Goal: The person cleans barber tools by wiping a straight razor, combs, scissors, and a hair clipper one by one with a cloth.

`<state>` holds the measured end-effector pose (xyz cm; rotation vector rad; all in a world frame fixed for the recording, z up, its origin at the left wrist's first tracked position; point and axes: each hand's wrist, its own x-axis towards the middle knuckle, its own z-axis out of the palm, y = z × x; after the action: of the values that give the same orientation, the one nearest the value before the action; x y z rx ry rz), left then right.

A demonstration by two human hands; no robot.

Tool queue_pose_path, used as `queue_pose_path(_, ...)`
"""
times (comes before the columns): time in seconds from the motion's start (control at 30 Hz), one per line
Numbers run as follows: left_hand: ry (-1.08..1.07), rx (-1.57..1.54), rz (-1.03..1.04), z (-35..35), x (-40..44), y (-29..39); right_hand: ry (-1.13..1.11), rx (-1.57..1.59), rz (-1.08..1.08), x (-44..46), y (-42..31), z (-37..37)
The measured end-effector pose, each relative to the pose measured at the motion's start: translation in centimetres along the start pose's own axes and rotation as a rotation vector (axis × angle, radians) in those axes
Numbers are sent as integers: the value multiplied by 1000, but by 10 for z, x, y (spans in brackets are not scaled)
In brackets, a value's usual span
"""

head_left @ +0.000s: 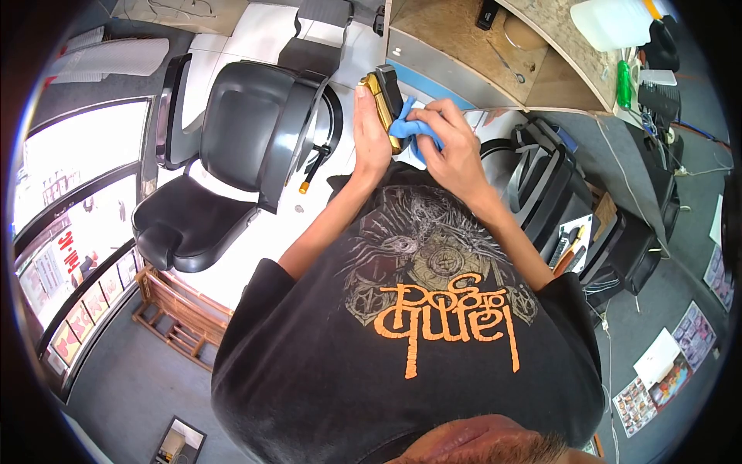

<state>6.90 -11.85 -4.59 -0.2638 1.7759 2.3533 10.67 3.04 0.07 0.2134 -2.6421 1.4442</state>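
Note:
A gold and black device [382, 108], perhaps a hair clipper, is held up in front of the chest near the top middle. My left hand [371, 138] holds it from its left side, fingers along the gold casing. On the other side, my right hand [452, 147] pinches a blue cloth [413, 127], which touches the device's lower right part. Part of the device is hidden behind the cloth and fingers.
Black barber chairs stand at the left [243, 127] and right [541, 178]. A wooden counter [549, 77] at the upper right bears scissors [510, 66], a green bottle [624, 83] and a white jug [610, 27]. A wooden bench [178, 321] is at lower left.

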Motion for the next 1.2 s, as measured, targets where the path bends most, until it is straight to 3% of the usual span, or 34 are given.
queue_pose_path(0.2,4,7,32,0,-8,1,-239,434,158,2,27,-6)
queue_pose_path(0.23,-17,-27,12,1,-7,4,-272,586,306,6,32,-12)
queue_pose_path(0.33,-123,-247,-52,-7,0,-2,40,1035,856,17,20,-46)
queue_pose_path(0.43,-129,-372,-41,-6,1,4,98,1007,706,18,32,-58)
queue_pose_path(0.57,-137,-236,37,-8,2,3,-4,347,325,11,34,-49)
queue_pose_path(0.67,-87,-105,92,-5,0,1,-79,24,25,15,-1,-40)
queue_pose_path(0.87,-101,47,278,-1,1,7,20,-163,-147,4,-14,-7)
queue_pose_path(1.2,-70,38,235,1,-2,2,22,-97,-164,2,-4,-2)
